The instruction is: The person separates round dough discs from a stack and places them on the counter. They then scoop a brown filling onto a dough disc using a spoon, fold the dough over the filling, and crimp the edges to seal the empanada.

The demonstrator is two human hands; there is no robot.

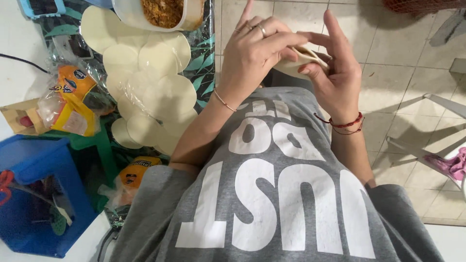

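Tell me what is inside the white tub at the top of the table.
The white tub holds a brownish-orange shredded filling. The picture's top edge cuts off its far part, and the bottom under the filling is covered.

hands: left hand and right hand, upper centre, folded dough between them
dough discs: upper left, below filling bowl

The floor is laid with pale beige square tiles with darker grout lines, and hard shadows fall across it at the right under bright indoor light. A white counter runs down the left side, partly covered by a dark cloth with a green leaf print. A grey chair leg slants in at the right edge, with a pink rag below it.
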